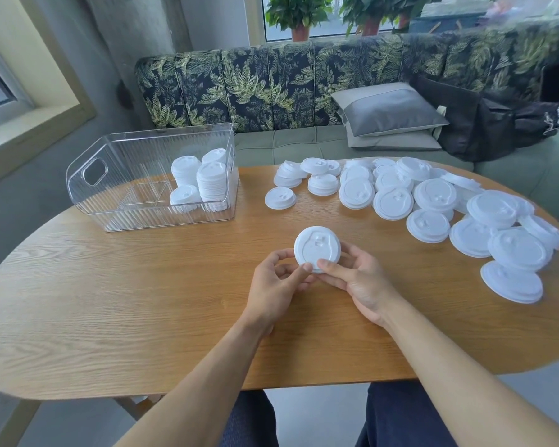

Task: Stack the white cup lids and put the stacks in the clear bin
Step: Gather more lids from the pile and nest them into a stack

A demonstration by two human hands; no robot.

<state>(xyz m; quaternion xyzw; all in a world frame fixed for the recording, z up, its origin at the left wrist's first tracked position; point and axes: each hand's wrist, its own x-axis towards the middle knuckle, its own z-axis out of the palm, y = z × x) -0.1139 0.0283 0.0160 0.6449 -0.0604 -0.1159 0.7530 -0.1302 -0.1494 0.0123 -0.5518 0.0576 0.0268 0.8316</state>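
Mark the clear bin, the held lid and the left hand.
clear bin (149,217): head view, ribbed front wall.
held lid (317,248): head view, centre of its top face.
left hand (271,287): head view, middle of the hand.

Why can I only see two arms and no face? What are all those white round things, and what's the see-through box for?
The camera sits on the person's head and looks down, so you see only their arms. The left hand and right hand both hold a white lid over the wooden table. The round things are cup lids: many loose lids lie on the table's right side. The clear bin on the left is for finished piles, and it already holds a few lid stacks.
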